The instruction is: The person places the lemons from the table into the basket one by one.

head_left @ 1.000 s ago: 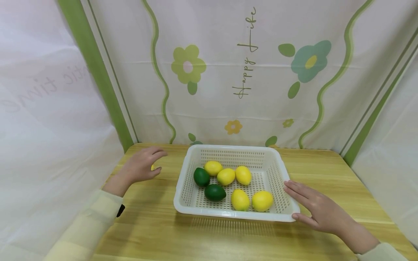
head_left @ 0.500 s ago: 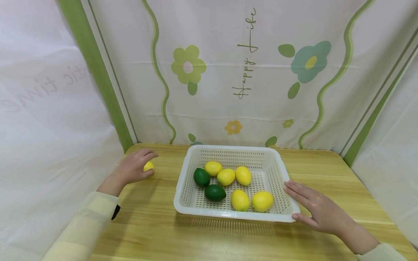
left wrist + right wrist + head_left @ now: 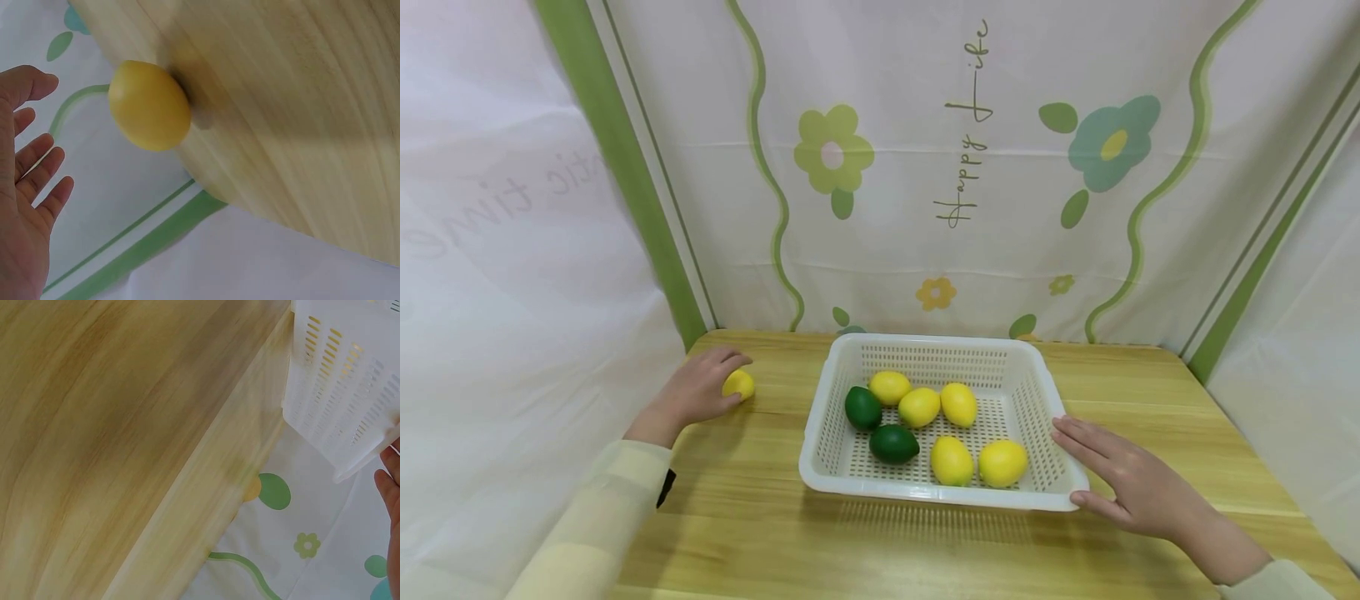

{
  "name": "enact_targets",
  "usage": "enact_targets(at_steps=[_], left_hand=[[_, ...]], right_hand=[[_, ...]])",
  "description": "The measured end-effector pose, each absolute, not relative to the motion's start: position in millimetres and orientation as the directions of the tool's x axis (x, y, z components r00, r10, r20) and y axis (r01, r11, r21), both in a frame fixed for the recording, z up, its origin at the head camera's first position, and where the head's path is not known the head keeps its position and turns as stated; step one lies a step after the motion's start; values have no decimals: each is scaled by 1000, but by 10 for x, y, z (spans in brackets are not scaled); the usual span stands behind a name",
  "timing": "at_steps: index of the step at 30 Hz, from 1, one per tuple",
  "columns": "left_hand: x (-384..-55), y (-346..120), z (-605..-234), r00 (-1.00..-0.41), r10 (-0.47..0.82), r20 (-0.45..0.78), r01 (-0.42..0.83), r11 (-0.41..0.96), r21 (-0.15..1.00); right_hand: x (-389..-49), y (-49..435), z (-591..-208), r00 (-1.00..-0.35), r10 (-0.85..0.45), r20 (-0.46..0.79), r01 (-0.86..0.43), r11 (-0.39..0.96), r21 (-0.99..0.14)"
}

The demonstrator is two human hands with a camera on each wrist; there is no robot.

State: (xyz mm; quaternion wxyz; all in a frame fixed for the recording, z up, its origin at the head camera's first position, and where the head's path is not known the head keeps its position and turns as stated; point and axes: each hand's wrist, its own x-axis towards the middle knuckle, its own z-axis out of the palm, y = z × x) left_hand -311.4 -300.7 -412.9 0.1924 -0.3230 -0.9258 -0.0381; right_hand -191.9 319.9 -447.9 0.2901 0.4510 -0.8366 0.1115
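Observation:
A yellow lemon lies on the left part of the wooden table, beside my left hand. In the left wrist view a gap shows between this lemon and the spread fingers of my left hand. My right hand rests with fairly straight fingers against the right rim of a white perforated basket. Inside the basket are several yellow lemons and two dark green lemon-shaped fruits, one nearer the front and one by the left wall.
The wooden table carries the basket and the loose lemon. A white curtain printed with flowers hangs behind the table's back edge, and more white cloth hangs along the left side.
My left hand has moved left and slightly down to the loose lemon, which shows more fully now beside the fingers. The right hand and the basket have stayed put.

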Motion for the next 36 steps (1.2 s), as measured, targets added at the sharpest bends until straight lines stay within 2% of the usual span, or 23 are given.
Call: enact_targets(at_steps=[9, 23, 36], left_hand=[[-3154, -3053, -4238, -757, 551, 351, 585, 811, -13], [-3218, -3052, -4395, -854, 453, 255, 482, 874, 58], [-3311, -3030, -4520, -879, 434, 197, 450, 892, 43]], right_hand=[[-1919, 3196, -4470, -426, -692, 583, -817, 571, 80], [-1929, 3183, -4476, -411, -698, 587, -824, 559, 88], [-1922, 3197, -4479, -422, -692, 586, -820, 567, 79]])
